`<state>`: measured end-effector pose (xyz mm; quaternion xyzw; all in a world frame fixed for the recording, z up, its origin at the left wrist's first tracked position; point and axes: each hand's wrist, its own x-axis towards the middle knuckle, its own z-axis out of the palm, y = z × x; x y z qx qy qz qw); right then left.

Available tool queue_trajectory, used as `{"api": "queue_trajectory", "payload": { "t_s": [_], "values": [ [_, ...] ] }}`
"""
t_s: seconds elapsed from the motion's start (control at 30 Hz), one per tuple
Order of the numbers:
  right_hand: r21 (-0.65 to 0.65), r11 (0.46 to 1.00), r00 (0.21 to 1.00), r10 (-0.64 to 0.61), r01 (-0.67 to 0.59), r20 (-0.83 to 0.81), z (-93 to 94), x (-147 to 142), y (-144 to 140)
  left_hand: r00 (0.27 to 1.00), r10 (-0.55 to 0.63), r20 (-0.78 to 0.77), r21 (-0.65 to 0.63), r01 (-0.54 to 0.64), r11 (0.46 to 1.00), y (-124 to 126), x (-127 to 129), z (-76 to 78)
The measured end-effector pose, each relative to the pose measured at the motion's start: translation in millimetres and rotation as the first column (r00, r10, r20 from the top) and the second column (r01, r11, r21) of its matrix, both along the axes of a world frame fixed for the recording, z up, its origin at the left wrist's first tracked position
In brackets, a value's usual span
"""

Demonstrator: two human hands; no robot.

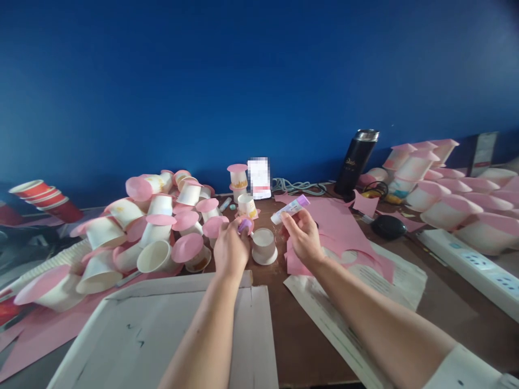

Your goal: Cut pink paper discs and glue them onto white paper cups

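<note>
We see a white glue stick tube with a purple end (pixel 290 209) and a small purple plastic cap (pixel 244 225). White paper cups with pink paper lids (pixel 158 227) crowd the brown worktop (pixel 300 335)'s far left; pink paper sheets (pixel 336 227) lie mid-worktop, a black metal flask (pixel 359 159) against the blue wall (pixel 259 70).

A blurred patch hides the upright card (pixel 259 178), and the left hand (pixel 231 249) mostly covers a purple cap (pixel 244 225).
</note>
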<state>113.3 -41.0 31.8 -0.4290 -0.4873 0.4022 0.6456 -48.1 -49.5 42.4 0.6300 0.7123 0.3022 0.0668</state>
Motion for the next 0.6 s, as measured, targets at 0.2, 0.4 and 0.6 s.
{"api": "queue_trajectory", "payload": {
  "t_s": [0.2,0.4,0.6],
  "values": [
    [0.013,1.000,1.000,0.014,-0.014,0.004,-0.5,-0.8,0.0,0.963,-0.036,-0.268,-0.288,-0.044,0.957,-2.1,-1.2,-2.5],
    [0.028,1.000,1.000,-0.003,0.002,0.018,0.0,-1.5,-1.0,0.968,-0.039,-0.249,-0.151,0.001,0.989,-4.2,-1.4,-2.4],
    [0.056,0.998,1.000,-0.001,0.000,0.024,-0.5,-1.8,-2.1,0.930,-0.328,0.165,0.295,0.271,0.916,-4.3,5.5,0.4]
  ]
}}
